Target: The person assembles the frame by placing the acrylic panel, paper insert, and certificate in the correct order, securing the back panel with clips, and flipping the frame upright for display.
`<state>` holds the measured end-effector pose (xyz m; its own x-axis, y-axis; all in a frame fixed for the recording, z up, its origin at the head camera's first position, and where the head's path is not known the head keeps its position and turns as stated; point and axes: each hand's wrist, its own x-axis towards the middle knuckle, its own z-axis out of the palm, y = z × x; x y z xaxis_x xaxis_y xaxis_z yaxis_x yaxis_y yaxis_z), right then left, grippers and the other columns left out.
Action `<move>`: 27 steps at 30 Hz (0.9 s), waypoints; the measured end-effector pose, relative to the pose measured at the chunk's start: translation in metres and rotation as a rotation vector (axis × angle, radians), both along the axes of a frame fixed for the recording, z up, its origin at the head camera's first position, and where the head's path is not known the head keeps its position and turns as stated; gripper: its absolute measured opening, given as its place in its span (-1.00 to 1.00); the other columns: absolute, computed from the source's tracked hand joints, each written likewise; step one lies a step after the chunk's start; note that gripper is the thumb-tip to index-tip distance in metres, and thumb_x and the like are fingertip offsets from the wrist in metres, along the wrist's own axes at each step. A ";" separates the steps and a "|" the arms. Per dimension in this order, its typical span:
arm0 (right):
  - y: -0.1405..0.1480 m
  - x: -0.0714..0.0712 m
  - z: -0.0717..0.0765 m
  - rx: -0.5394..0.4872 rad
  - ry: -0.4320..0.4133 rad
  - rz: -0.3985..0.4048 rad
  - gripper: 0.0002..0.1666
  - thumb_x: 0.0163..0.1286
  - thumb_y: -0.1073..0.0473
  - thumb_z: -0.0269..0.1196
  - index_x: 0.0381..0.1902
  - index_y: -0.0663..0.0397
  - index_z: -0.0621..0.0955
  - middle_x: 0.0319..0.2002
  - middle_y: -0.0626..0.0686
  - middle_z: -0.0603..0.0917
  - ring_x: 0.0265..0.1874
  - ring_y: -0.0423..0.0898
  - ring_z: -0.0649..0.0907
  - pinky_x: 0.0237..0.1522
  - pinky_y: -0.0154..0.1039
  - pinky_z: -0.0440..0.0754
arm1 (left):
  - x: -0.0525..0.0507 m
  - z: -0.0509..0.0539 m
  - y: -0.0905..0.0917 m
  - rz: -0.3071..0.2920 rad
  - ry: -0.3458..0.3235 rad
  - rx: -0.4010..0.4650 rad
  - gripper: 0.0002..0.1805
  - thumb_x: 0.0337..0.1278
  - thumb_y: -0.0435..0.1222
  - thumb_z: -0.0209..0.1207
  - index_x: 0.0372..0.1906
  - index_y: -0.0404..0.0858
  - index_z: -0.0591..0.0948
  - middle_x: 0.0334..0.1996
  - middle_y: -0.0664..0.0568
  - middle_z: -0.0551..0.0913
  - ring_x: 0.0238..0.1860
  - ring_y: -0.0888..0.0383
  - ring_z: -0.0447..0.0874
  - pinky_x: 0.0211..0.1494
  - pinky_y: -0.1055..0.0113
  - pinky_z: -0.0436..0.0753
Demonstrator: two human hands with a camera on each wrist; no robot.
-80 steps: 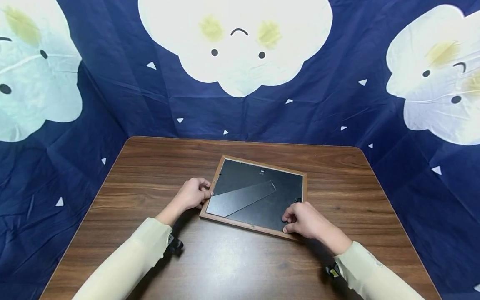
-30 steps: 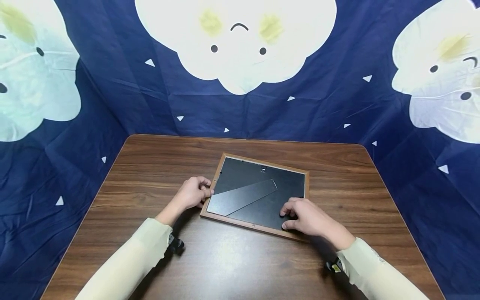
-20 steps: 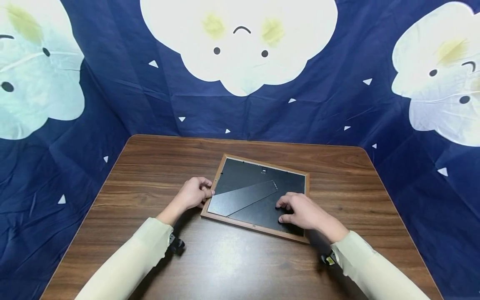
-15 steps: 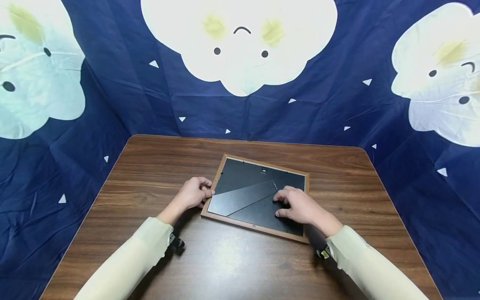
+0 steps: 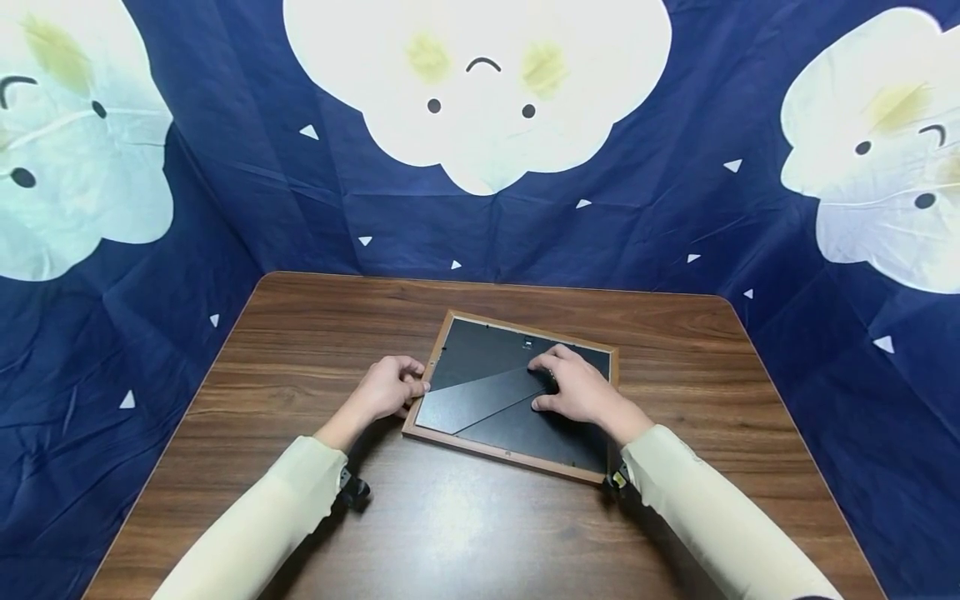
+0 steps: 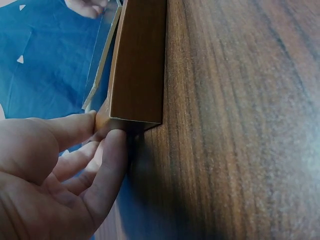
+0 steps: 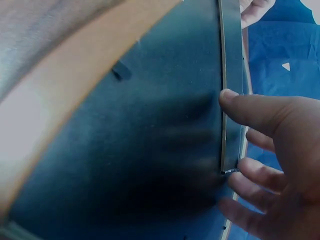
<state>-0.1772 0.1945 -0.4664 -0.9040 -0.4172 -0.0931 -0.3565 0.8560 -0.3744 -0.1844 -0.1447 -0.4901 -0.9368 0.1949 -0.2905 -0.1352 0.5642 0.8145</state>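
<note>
A wooden picture frame point(image 5: 507, 454) lies face down on the table, its black backing board point(image 5: 480, 346) up. A slanted easel stand point(image 5: 468, 402) lies across that board. My left hand point(image 5: 386, 387) grips the frame's left side; in the left wrist view its thumb and fingers pinch the corner of the wooden moulding point(image 6: 137, 65). Over the stand's upper end is my right hand point(image 5: 577, 387), fingers loosely bent and spread. In the right wrist view its thumb point(image 7: 230, 97) is at the stand's near edge, the other fingers around its end; whether they touch cannot be told.
A small metal hanger point(image 5: 528, 342) sits near the frame's far edge. Small dark tabs point(image 7: 120, 70) line the board's rim. The brown wood-grain table point(image 5: 315, 325) is bounded at the back and sides by a dark blue cloth point(image 5: 247, 192) with clouds.
My right hand has moved from the frame's near right corner up and left across the backing board to the stand's upper end. My left hand and the frame stay in place.
</note>
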 end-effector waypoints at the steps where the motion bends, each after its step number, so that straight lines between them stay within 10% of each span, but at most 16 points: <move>1: -0.002 -0.002 -0.001 0.003 -0.005 0.007 -0.31 0.21 -0.08 0.52 0.29 -0.16 0.60 0.25 0.02 0.52 0.19 0.06 0.56 0.15 0.11 0.59 | 0.000 0.000 0.000 0.000 -0.001 0.002 -0.65 0.30 -0.37 0.29 0.12 -0.42 0.61 -0.32 -0.11 0.67 -0.41 0.09 0.69 -0.43 0.21 0.77; 27: -0.013 -0.014 0.001 -0.006 -0.059 0.104 -0.25 0.19 -0.01 0.55 0.33 -0.13 0.58 0.32 0.06 0.52 0.37 0.13 0.45 0.31 0.19 0.48 | 0.000 -0.002 -0.001 -0.002 0.005 0.041 -0.67 0.29 -0.38 0.30 0.09 -0.44 0.61 -0.36 -0.12 0.70 -0.46 0.12 0.68 -0.46 0.20 0.76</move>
